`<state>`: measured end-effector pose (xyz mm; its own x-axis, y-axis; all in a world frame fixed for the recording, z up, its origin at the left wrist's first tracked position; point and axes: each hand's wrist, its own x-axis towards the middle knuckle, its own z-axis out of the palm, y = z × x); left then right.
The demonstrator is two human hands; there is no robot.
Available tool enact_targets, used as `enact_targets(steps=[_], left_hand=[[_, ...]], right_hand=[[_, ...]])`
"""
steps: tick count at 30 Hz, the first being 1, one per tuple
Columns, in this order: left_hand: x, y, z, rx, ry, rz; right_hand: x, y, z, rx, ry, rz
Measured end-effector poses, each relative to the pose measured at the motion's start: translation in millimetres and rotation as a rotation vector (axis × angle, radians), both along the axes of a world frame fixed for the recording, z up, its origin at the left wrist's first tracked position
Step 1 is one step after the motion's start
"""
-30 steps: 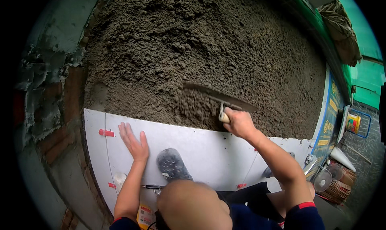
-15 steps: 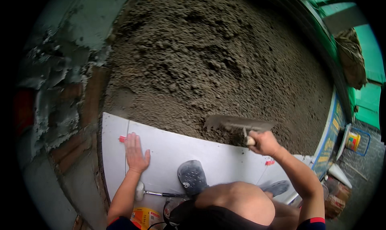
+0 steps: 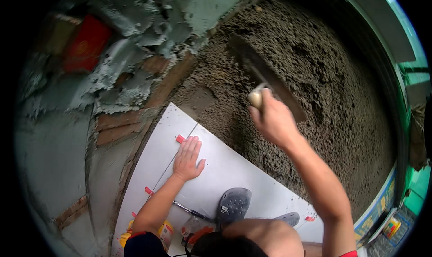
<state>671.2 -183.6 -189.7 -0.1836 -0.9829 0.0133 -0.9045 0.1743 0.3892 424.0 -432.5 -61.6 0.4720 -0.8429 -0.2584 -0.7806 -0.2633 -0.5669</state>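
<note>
My right hand [image 3: 275, 117] grips the pale handle of a long flat plastering trowel [image 3: 272, 79]. The trowel's dark metal blade runs diagonally over a bed of rough, crumbly grey-brown mortar [image 3: 333, 104]. My left hand [image 3: 187, 159] lies flat on a white floor tile [image 3: 252, 174], fingers stretched out and slightly apart. Close to its fingertips, a small red tile spacer [image 3: 180, 138] sits at the joint between two tiles. A second red spacer [image 3: 149, 191] stands farther down the same joint.
An unfinished wall with bare brick and smeared mortar [image 3: 121, 77] rises on the left, holding a red box [image 3: 87, 44]. My grey clog [image 3: 235, 206] rests on the tiles. By it lie a dark-handled tool [image 3: 191, 210] and a yellow container [image 3: 165, 234]. Green sheeting [image 3: 416, 185] hangs at right.
The trowel has swung up and away from the tile edge, farther over the mortar, its blade now slanting. My left hand stays on the tile. The whole view has turned toward the left wall.
</note>
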Motion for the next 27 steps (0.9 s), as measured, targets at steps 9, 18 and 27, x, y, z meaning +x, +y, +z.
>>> enact_targets(steps=[9,18,27], left_hand=[[-15,-7,-1,-0.043,-0.034,0.105],[-15,-6,-1,-0.038,0.018,0.142],[-15,-6,-11,-0.046,-0.035,0.126]], right_hand=[[34,37,-41,0.459,0.166,0.335],[11,20,43,0.202,0.194,0.118],[-108,110,-31,0.399,0.368,0.184]])
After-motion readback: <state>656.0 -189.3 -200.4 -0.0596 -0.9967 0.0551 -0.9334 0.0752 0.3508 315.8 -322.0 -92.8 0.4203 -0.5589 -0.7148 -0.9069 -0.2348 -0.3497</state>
